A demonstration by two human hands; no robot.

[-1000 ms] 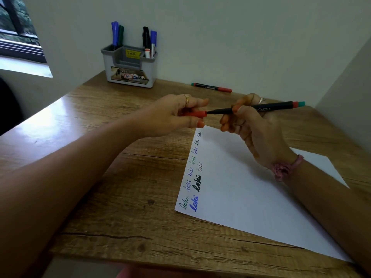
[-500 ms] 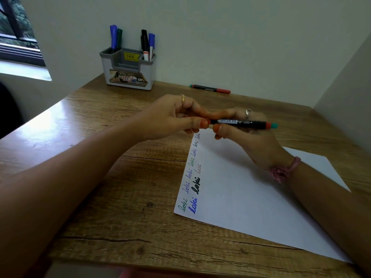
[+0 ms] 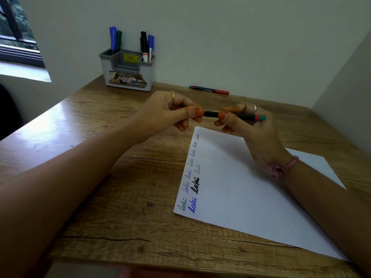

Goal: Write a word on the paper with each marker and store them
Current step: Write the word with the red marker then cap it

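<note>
My right hand (image 3: 247,125) holds a thin black marker (image 3: 241,116) with a red and teal rear end, level above the top of the paper (image 3: 251,197). My left hand (image 3: 170,111) pinches the marker's red cap end, mostly hidden under my thumb, against the barrel. The white sheet lies on the desk with the word "loki" written several times along its left edge in green, blue and black. A grey pen holder (image 3: 128,71) at the back holds several markers. Another black marker with a red cap (image 3: 209,90) lies by the wall.
The wooden desk (image 3: 100,177) sits in a corner, with walls behind and at the right. A window is at the far left. A pink band is on my right wrist (image 3: 281,167).
The cap in my left hand has met the marker's tip end. The marker dropped from a tilted pose to level, and both hands came together.
</note>
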